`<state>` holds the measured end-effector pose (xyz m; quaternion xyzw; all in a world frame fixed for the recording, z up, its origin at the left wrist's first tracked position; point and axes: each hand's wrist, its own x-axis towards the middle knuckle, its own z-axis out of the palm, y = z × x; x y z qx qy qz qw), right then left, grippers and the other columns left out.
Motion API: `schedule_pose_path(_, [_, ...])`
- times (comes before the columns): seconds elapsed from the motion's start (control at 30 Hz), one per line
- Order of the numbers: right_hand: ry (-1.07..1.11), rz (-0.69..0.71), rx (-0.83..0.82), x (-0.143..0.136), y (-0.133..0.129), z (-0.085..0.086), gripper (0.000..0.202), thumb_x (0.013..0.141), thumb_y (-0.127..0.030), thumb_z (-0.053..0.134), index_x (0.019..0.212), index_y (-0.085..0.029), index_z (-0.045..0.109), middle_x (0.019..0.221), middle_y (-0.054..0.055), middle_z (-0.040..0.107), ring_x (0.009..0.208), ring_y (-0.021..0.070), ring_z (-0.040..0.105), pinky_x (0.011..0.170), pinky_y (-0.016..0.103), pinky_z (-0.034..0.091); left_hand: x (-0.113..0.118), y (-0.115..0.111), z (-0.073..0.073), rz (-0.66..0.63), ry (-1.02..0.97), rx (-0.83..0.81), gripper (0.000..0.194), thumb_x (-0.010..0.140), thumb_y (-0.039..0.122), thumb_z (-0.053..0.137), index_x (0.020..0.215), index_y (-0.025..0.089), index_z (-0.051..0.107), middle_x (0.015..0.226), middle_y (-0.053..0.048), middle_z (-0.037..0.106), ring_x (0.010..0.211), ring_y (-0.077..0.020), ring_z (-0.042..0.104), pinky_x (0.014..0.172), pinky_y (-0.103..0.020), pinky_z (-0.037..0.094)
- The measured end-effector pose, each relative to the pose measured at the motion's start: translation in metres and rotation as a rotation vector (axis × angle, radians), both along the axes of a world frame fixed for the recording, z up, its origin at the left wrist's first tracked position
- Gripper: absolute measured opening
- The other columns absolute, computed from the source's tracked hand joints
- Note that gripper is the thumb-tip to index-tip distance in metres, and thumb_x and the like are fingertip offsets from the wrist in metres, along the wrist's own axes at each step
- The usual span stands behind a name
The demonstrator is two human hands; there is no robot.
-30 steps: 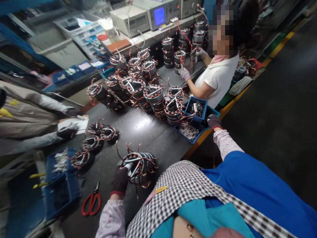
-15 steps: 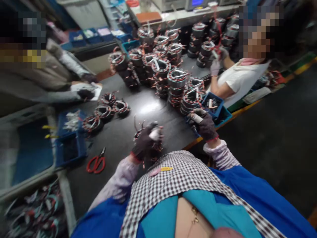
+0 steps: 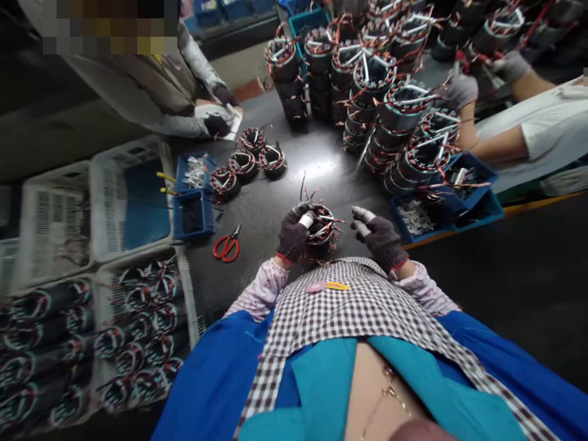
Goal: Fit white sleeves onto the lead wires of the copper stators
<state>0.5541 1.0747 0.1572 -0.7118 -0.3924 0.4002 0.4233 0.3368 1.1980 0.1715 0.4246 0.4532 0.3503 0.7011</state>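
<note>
Your left hand (image 3: 293,235) grips one coil ring (image 3: 320,237) at the near edge of the table (image 3: 257,211); your right hand (image 3: 380,240), open, just right. Left: four loose rings (image 3: 244,164), one red scissors (image 3: 227,246).

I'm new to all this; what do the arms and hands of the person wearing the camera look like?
Both the left hand and the right hand wear dark knitted gloves with red cuffs and whitish coverings on some fingertips. The forearms are in pale, patterned sleeves, gathered at the wrist, with bright blue cloth further up.
</note>
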Motion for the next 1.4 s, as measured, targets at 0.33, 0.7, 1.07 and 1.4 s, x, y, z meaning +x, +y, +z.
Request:
schedule_pose_path(0.33, [-0.179, 0.07, 0.057, -0.005, -0.003, -0.007, 0.019, 0.099, -0.027, 0.073, 0.11, -0.024, 0.089, 0.115, 0.012, 0.087, 0.112, 0.0309, 0.08, 0.109, 0.046, 0.065, 0.0, -0.01, -0.001, 0.103, 0.032, -0.104, 0.028, 0.098, 0.027, 0.092, 0.116, 0.018, 0.073, 0.106, -0.008, 0.087, 0.081, -0.0172, 0.08, 0.077, -0.032, 0.067])
schedule_pose_path(0.7, [0.097, 0.057, 0.032, -0.014, 0.018, -0.011, 0.025, 0.1, -0.04, 0.076, 0.117, -0.025, 0.088, 0.098, 0.005, 0.084, 0.086, 0.0224, 0.076, 0.087, 0.037, 0.068, 0.002, -0.007, -0.008, 0.037, 0.101, -0.077, 0.033, 0.093, 0.029, 0.097, 0.115, 0.019, 0.074, 0.108, -0.008, 0.086, 0.079, -0.0173, 0.079, 0.071, -0.031, 0.065])
schedule_pose_path(1.07, [-0.016, -0.089, -0.067, -0.02, 0.005, -0.018, 0.017, 0.096, -0.027, 0.066, 0.113, -0.024, 0.068, 0.106, 0.009, 0.08, 0.091, 0.026, 0.074, 0.102, 0.049, 0.066, 0.003, -0.011, -0.01, 0.031, 0.091, -0.08, 0.022, 0.095, 0.02, 0.089, 0.113, 0.019, 0.077, 0.114, -0.009, 0.087, 0.083, -0.0181, 0.079, 0.073, -0.032, 0.064])
schedule_pose_path(1.4, [0.442, -0.324, 0.156, -0.03, 0.01, -0.024, 0.038, 0.082, -0.042, 0.085, 0.108, -0.027, 0.062, 0.101, 0.003, 0.079, 0.081, 0.0192, 0.073, 0.082, 0.039, 0.07, 0.003, -0.01, -0.01, 0.006, 0.098, -0.047, 0.026, 0.095, 0.025, 0.094, 0.114, 0.018, 0.078, 0.112, -0.009, 0.087, 0.081, -0.018, 0.078, 0.07, -0.031, 0.064])
